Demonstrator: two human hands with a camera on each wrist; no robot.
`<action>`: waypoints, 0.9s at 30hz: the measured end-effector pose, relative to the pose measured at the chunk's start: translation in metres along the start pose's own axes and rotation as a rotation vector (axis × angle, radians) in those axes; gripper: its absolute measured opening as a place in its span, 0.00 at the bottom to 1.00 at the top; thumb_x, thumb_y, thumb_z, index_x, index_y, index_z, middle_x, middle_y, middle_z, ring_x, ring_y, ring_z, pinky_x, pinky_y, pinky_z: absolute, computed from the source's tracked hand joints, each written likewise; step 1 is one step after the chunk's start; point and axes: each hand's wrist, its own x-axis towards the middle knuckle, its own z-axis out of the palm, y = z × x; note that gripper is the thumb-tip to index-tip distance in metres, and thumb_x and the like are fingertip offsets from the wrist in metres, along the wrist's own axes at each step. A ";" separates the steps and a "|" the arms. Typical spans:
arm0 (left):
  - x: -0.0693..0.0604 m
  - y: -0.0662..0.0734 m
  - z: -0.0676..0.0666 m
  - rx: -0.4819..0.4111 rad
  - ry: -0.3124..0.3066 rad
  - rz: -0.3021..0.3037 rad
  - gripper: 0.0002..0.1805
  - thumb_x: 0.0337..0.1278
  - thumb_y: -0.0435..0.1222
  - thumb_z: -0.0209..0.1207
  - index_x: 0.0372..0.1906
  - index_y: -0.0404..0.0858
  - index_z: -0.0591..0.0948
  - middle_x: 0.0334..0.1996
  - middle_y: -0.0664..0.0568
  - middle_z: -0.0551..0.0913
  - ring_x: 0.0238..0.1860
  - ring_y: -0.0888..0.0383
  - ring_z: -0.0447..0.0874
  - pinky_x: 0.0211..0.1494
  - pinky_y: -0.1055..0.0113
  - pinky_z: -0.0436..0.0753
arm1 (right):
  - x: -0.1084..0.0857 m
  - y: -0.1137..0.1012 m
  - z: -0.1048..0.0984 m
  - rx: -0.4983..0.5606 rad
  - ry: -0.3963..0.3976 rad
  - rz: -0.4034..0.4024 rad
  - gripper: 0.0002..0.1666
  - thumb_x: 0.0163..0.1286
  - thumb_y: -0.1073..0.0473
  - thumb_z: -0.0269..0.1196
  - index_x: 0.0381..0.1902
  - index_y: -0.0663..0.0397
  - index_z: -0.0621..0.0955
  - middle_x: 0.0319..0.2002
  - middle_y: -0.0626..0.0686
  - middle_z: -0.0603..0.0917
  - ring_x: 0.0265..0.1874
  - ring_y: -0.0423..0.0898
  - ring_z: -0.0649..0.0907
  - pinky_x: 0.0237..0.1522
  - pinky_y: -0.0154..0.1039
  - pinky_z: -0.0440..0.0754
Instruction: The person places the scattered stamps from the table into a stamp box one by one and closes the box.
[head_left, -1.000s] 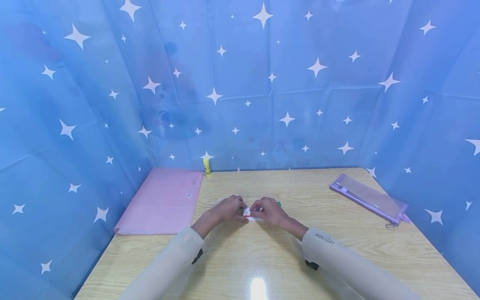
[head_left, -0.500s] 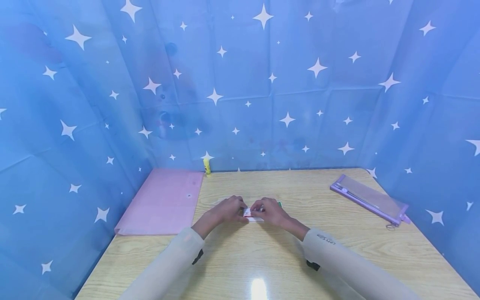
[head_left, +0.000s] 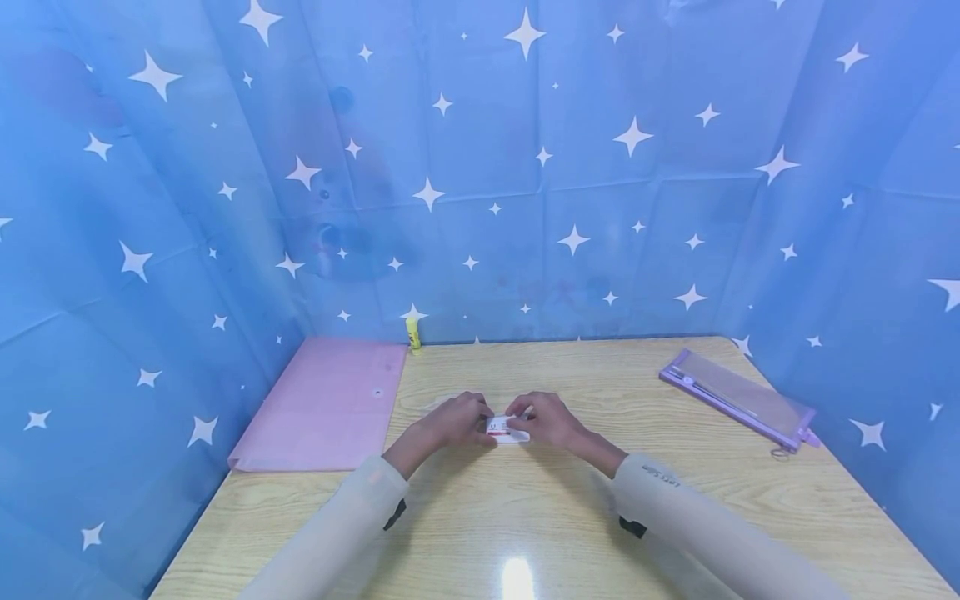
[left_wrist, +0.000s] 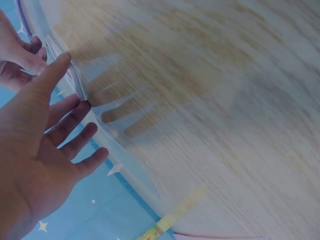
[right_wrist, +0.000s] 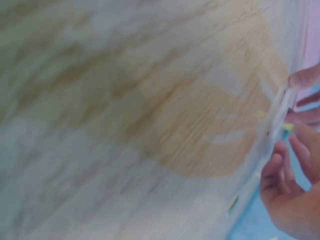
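A small flat white packet (head_left: 498, 427) with a red stripe and dark print is held just above or on the table, in the middle of the head view; how far it is raised I cannot tell. My left hand (head_left: 457, 419) pinches its left end between thumb and fingers. The left wrist view shows thin layers along the packet's edge (left_wrist: 78, 82), with the other left fingers spread. My right hand (head_left: 551, 419) is at the packet's right part, thumb over its face and fingers curled behind. Its fingertips (right_wrist: 272, 167) are partly blurred in the right wrist view.
A pink folder (head_left: 326, 404) lies at the table's left. A yellow glue stick (head_left: 414, 333) stands at the back edge. On the right lies a purple zip pouch (head_left: 738, 396) with a pen-like item inside. A small green piece (right_wrist: 233, 205) shows beside my right hand.
My right hand has shifted slightly right and its thumb and index finger have parted a little, baring more of the packet. It now covers the green piece in the head view.
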 end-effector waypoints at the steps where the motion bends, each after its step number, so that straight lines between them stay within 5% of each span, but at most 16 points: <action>1: 0.000 0.000 0.000 -0.003 -0.003 -0.004 0.26 0.58 0.49 0.74 0.57 0.39 0.87 0.45 0.53 0.84 0.42 0.62 0.79 0.49 0.68 0.81 | 0.000 0.001 -0.001 0.000 -0.002 0.007 0.07 0.69 0.64 0.71 0.44 0.58 0.89 0.38 0.52 0.88 0.39 0.49 0.88 0.41 0.39 0.88; 15: 0.001 -0.003 0.004 -0.004 0.015 -0.006 0.29 0.56 0.51 0.74 0.58 0.38 0.86 0.48 0.52 0.85 0.45 0.58 0.82 0.53 0.65 0.82 | -0.005 0.016 -0.025 -0.049 0.034 0.017 0.10 0.70 0.61 0.71 0.46 0.59 0.88 0.39 0.52 0.88 0.36 0.45 0.87 0.41 0.40 0.86; 27: -0.003 -0.005 0.004 -0.048 0.037 -0.034 0.29 0.55 0.52 0.75 0.58 0.41 0.87 0.48 0.54 0.85 0.46 0.59 0.82 0.55 0.63 0.82 | -0.014 0.033 -0.048 -0.047 0.069 -0.008 0.12 0.69 0.63 0.71 0.47 0.65 0.88 0.40 0.56 0.89 0.40 0.51 0.88 0.43 0.44 0.87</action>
